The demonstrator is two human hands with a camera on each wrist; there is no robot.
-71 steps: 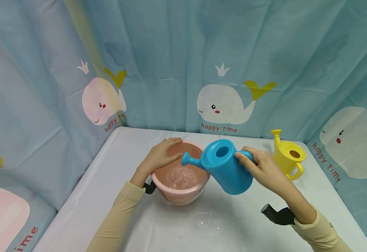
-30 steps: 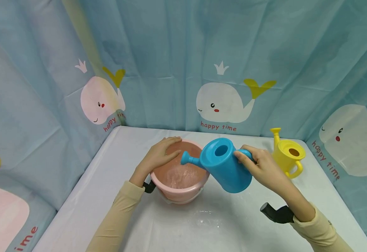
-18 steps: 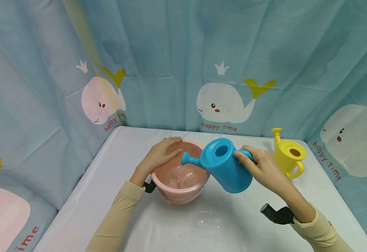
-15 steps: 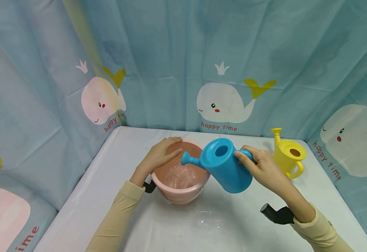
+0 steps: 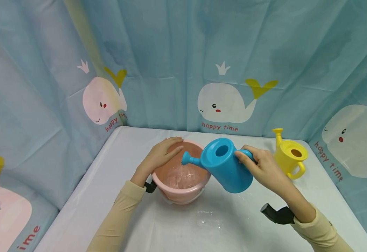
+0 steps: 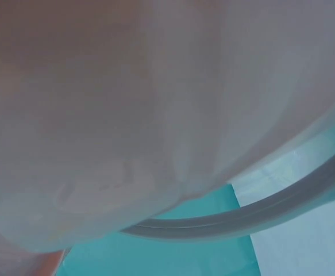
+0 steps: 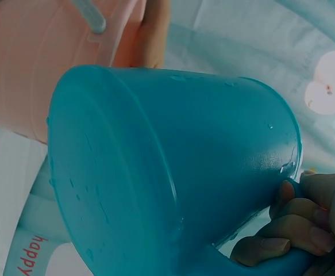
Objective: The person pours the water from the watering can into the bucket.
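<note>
In the head view, a pink bucket (image 5: 180, 191) stands on the white table with rippling water (image 5: 183, 176) inside. My left hand (image 5: 161, 153) holds its left rim, thumb over the inner side and fingers along the rim. My right hand (image 5: 263, 166) grips the handle of a blue watering can (image 5: 225, 164), held tilted with its spout (image 5: 187, 159) over the bucket's opening. Up close in the right wrist view, curled fingers (image 7: 296, 230) wrap the handle, and droplets dot the can's base. The left wrist view is filled by the bucket's outer wall (image 6: 156, 115) and its hanging handle (image 6: 213, 225).
At the back right of the table stands a yellow watering can (image 5: 288, 155). Wet spots (image 5: 206, 218) lie on the white table (image 5: 158, 231) in front of the bucket. A blue curtain (image 5: 158, 87) printed with whales surrounds the table's back and sides.
The water in the bucket keeps churning, its ripples shifting from frame to frame. Both hands, the bucket and the blue watering can stay almost where they were.
</note>
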